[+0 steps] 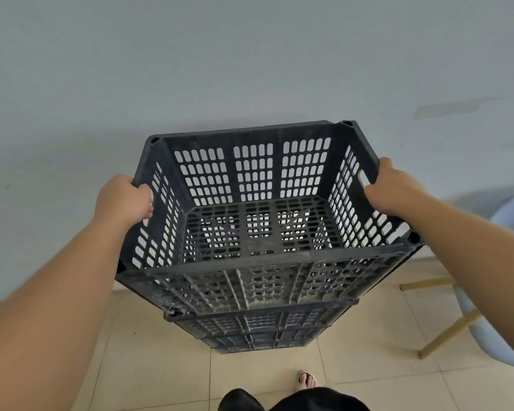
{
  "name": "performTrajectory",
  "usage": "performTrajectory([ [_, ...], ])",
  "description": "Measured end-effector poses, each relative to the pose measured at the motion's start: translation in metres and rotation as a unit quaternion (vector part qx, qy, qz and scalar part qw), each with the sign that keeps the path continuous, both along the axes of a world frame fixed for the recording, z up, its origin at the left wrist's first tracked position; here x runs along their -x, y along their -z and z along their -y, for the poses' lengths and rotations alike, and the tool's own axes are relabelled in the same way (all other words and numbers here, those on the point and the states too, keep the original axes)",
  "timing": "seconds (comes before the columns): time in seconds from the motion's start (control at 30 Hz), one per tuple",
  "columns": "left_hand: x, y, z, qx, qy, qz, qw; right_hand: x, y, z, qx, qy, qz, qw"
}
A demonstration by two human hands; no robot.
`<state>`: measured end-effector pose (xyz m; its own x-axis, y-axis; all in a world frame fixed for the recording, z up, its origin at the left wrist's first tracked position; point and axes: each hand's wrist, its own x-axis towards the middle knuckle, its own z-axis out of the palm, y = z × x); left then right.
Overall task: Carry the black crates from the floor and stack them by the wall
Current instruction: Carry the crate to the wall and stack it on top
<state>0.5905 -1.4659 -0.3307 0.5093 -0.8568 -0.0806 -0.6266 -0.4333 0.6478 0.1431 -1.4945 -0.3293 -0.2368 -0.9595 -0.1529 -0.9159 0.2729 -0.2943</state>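
I gripped the top crate [258,203] by its side handle slots, left hand [125,200] and right hand [395,188] fingers closed, above the stack [258,330] by the wall [190,69]; it seemed stiff, light, empty.

Both hands grip a black crate [258,203] by its short ends: the left hand [125,200] wraps the left rim at the handle slot, the right hand [393,185] the right rim. Between the hands the crate is empty, slightly tilted. Beneath the held crate, a stack [258,327] of black crates stands against the wall [220,69]. Right of the right hand, a pale chair [508,226] with wooden legs. A sandalled foot [306,380] shows below.
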Motion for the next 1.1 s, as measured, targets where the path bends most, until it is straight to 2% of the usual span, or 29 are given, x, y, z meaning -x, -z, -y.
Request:
performTrajectory([
  [0.13, -0.007, -0.003, -0.010, -0.013, 0.018, -0.047, 0.999, 0.002, -0.002, -0.021, -0.011, 0.020, 0.031, 0.999],
  [0.23, -0.014, 0.005, -0.034, -0.051, 0.039, -0.072, 0.995, -0.001, 0.001, -0.029, -0.004, 0.038, 0.006, 0.999],
  [0.37, -0.017, 0.006, -0.052, -0.044, 0.039, -0.139, 0.989, -0.007, -0.001, -0.028, -0.013, 0.053, -0.001, 0.998],
  [0.63, -0.020, -0.006, -0.053, -0.055, 0.043, -0.107, 0.992, -0.015, -0.009, -0.033, -0.071, 0.047, 0.054, 0.995],
  [0.83, -0.015, 0.000, -0.056, -0.045, 0.018, -0.096, 0.994, -0.007, 0.000, -0.021, -0.024, 0.028, 0.065, 0.997],
  [1.1, -0.012, 0.003, -0.052, -0.029, 0.020, -0.053, 0.998, -0.003, 0.009, -0.018, -0.015, 0.029, 0.045, 0.998],
])
